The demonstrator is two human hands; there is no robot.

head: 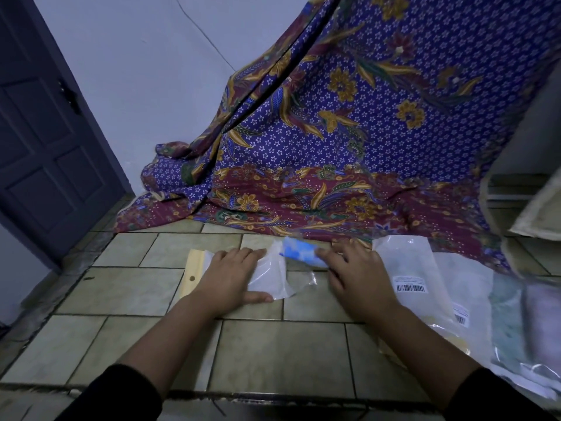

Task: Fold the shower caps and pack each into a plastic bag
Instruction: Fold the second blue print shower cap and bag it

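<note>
Nearest, on the tiled surface (273, 354), the left hand (230, 278) presses flat, fingers straight, on a clear plastic bag (273, 275). The right hand (358, 278) touches a folded blue shower cap (299, 253) at the bag's far edge, apparently not yet inside; its grip cannot be told. Filled bags (406, 268) to the right suggest the task is partway done.
</note>
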